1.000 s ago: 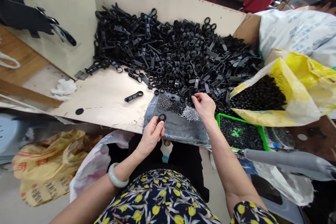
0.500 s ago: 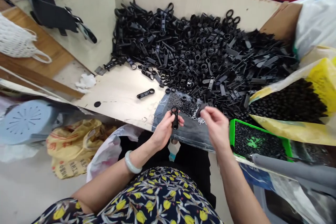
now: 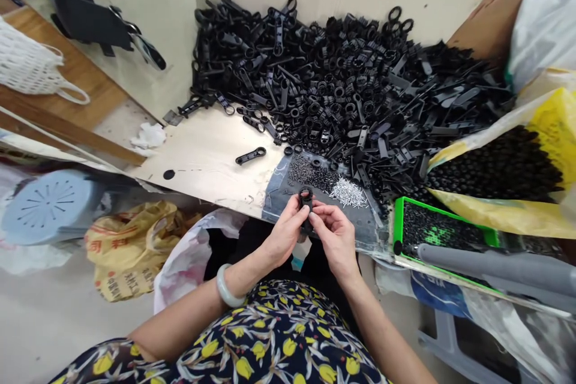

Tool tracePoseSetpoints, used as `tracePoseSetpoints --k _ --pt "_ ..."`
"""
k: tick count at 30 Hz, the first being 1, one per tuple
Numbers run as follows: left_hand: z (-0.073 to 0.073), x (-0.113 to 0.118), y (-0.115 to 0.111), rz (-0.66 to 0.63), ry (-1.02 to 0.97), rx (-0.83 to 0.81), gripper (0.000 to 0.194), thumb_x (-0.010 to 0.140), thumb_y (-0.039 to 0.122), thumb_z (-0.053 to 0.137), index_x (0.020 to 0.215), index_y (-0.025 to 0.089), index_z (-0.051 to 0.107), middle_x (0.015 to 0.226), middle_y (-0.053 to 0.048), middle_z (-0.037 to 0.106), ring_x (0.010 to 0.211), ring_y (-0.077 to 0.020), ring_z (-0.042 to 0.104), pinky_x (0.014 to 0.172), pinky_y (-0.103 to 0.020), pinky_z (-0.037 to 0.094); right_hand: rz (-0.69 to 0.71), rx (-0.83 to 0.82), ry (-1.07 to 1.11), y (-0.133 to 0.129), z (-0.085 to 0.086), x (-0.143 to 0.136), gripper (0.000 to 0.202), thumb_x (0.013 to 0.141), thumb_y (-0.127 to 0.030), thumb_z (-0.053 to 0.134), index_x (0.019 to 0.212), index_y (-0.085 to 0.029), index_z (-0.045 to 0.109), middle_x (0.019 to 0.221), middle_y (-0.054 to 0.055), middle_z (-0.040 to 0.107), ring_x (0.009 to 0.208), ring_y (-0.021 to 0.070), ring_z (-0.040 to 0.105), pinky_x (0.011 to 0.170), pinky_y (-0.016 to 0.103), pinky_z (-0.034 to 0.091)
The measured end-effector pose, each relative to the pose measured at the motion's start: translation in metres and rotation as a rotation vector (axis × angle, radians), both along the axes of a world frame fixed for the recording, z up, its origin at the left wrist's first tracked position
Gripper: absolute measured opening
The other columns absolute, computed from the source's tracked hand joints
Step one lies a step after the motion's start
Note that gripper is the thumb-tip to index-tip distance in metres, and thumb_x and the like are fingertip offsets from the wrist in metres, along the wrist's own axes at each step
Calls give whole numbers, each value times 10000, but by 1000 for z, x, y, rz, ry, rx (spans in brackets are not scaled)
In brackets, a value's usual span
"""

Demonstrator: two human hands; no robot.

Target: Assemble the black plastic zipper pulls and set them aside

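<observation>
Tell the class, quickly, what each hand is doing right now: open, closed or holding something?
Left hand: closed, holding a black part.
Right hand: closed, fingers at the same part; any separate small piece is hidden.

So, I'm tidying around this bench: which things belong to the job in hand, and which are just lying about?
Likely part of the job:
Ring-ended black plastic part, in the left hand and right hand
Heaped black plastic parts
Small silvery metal pins
Green rectangular plastic tray

Apparently just lying about:
Crumpled white tissue-like scrap
White mesh bag
Crumpled yellowish printed sack
</observation>
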State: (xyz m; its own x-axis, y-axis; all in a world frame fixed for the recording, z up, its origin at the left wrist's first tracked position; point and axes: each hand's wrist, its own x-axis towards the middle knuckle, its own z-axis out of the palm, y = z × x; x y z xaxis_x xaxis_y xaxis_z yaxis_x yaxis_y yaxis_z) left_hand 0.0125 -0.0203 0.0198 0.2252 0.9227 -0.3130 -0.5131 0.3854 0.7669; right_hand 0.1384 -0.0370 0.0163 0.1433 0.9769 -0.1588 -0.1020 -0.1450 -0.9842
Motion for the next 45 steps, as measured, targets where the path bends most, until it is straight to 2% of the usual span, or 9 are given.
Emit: tracePoseSetpoints --k 6,11,16,21,30,36,40,43,45 --pt "-7 2 -7 -76 140 -18 457 928 546 686 1235 222 591 990 -30 663 915 -189 625 829 -301 524 -41 -18 25 -6 -1 -4 302 827 -466 821 900 -191 717 1177 108 773 877 188 736 725 301 613" --pt "-7 2 -10 -33 206 67 401 956 534 659 1196 215 625 1047 -58 704 881 -180 647 798 -290 539 -86 -37 -24 -11 0 -9 331 864 -508 785 898 -189 700 1052 86 761 756 164 694 625 277 613" --pt "-6 2 -12 -1 189 69 339 975 483 649 1175 210 667 1134 -77 743 805 -164 658 691 -264 522 -120 100 -241 -13 -2 -11 287 899 -486 744 916 -204 695 1140 87 646 921 186 697 689 286 627" --pt "-5 5 -14 47 148 29 413 962 465 678 1293 218 669 1333 -109 710 983 -208 681 708 -253 523 -47 7 -226 -17 -14 -15 304 959 -503 664 1065 -227 592 1018 40 684 709 144 655 637 281 589" --pt "4 9 -19 27 6 -23 436 965 475 679 1310 210 652 1470 -118 641 1222 -244 646 923 -303 549 -57 60 -402 -25 -12 -21 267 1028 -469 536 1084 -226 631 1021 61 700 919 204 675 786 322 572" --pt "4 13 -17 104 61 -18 410 917 525 724 1124 174 677 1207 -124 763 964 -217 725 663 -235 537 -65 113 -263 -26 -16 -24 249 1010 -463 596 1068 -234 677 1038 69 694 887 198 668 724 313 574" --pt "6 4 -6 95 16 10 360 930 493 722 1076 168 667 1123 -109 762 910 -185 709 685 -235 546 -7 171 -170 -25 -11 -11 301 993 -435 634 1228 -252 682 1104 70 674 801 167 652 662 304 575" --pt "6 -6 0 26 39 73 345 955 476 700 1121 180 636 1033 -76 729 827 -147 674 638 -216 531 -108 197 -222 -15 -5 4 397 946 -440 707 1298 -266 653 1220 85 656 998 202 669 860 369 596" --pt "5 -11 0 -59 101 99 365 978 494 668 1162 183 618 892 -24 664 669 -94 583 541 -179 450 -48 158 -148 -5 -1 9 507 894 -477 765 1338 -271 633 1290 96 661 1157 239 653 976 411 580"
